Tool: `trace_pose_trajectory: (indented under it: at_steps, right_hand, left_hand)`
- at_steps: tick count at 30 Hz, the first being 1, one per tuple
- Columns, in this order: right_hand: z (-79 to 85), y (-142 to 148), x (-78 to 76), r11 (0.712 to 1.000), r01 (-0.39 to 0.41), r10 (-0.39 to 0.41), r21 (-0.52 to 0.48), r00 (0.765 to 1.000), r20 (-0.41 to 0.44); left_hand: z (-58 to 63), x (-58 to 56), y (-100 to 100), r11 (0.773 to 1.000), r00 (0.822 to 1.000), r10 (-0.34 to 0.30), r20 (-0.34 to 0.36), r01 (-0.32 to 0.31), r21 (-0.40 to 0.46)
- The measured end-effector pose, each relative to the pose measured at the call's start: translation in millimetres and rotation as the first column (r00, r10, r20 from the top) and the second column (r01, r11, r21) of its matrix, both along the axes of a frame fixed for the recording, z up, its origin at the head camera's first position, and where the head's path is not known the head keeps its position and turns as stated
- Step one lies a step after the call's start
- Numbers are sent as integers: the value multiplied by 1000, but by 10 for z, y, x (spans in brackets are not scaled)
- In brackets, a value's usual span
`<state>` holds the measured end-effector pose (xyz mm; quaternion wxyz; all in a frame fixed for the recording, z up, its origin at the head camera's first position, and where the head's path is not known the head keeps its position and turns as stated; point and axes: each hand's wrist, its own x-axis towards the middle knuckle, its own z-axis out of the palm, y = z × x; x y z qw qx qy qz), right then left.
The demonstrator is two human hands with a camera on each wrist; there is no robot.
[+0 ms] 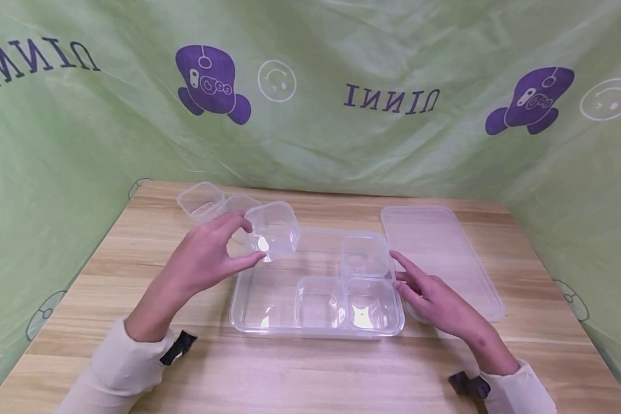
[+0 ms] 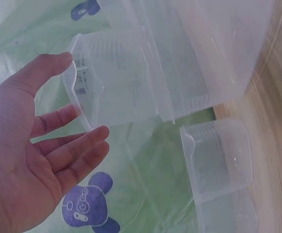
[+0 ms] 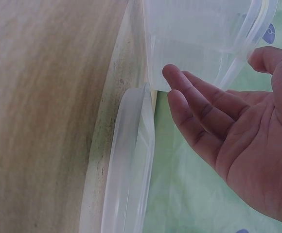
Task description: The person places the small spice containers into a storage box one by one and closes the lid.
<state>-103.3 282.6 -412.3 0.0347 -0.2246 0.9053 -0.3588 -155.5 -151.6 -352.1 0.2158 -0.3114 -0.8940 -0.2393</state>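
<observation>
My left hand (image 1: 202, 253) pinches a small clear plastic container (image 1: 276, 227) by its rim, between thumb and fingers. This container is held tilted above the back left part of a large clear rectangular food box (image 1: 269, 330). Three similar small containers sit inside the large box: one at the back right (image 1: 366, 256), one at the front right (image 1: 371, 302), one at the front middle (image 1: 319, 302). At the right side of the large box, my right hand (image 1: 437, 302) touches its rim and wall with fairly straight fingers (image 3: 204, 109), the thumb near the rim.
Two more small containers, one at the far left (image 1: 200, 198) and its neighbour (image 1: 240, 203), stand behind my left hand. A flat clear lid (image 1: 450, 259) lies right of the large box. Green printed cloth (image 1: 310, 144) hangs around the wooden table (image 1: 300, 374).
</observation>
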Motion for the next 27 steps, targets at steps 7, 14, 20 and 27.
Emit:
trace_pose_trajectory:
  at_steps: [7,14,20,27]
  right_hand:
    - [-3,3,-5,1000,6,-6,7,1000,-8]
    - [-10,0,-6,1000,-8,8,-3,1000,-14]
    - [-14,-1,-6,1000,-4,4,-1,1000,-17]
    - [-18,-1,-3,1000,-8,8,-3,999,-33]
  left_hand:
    - [12,-7,118,999,998,-27,56,29,-44]
    - [18,-2,211,996,996,-43,74,48,-69]
    - [31,-15,264,993,995,-71,65,77,-93]
    - [54,-32,320,987,988,-108,107,119,-105]
